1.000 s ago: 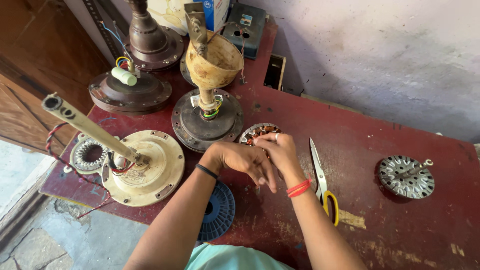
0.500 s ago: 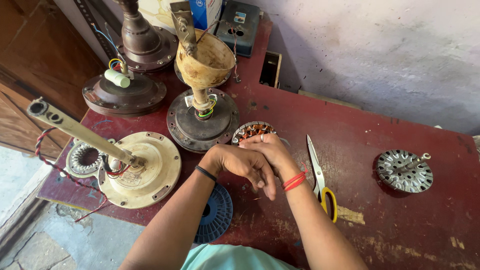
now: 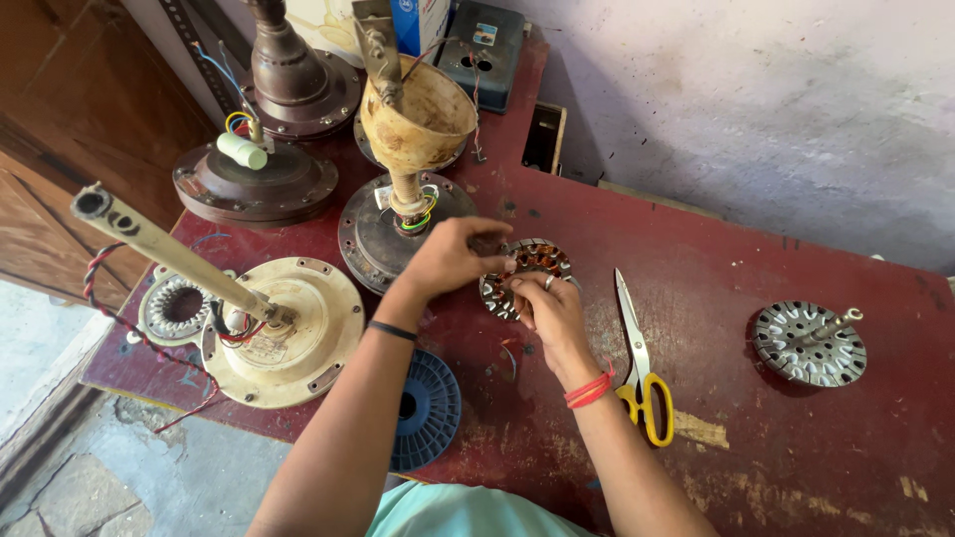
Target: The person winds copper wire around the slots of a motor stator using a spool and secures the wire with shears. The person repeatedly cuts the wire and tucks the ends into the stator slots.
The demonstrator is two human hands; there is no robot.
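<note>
Stator half hidden; left hand, right hand pinching its rim.

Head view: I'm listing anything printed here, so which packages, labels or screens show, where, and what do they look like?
Blue and white box: back edge of the red table, behind the tan funnel-shaped fan cover; upright, cut off by the frame.
Small label: on top of the dark teal box beside it; rectangular, blue and pale.
No screens or signs.

Both hands have shifted apart, uncovering more of the stator.
</note>
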